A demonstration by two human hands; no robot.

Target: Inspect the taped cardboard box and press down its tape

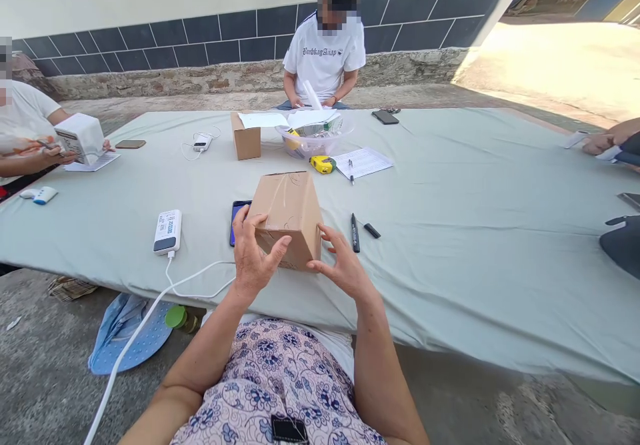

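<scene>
The left hand (254, 251) and right hand (345, 265), fingers half curled, clasp a closed cardboard box (285, 198) near the counter's (480, 225) front edge; I can't see inside. Beyond, papers (313, 118) top a translucent basin (349, 129) holding something yellow, beside a smaller carton (247, 143). Pale cloth (450, 285) drapes the counter, facing a dark-tiled wall (215, 38).
</scene>
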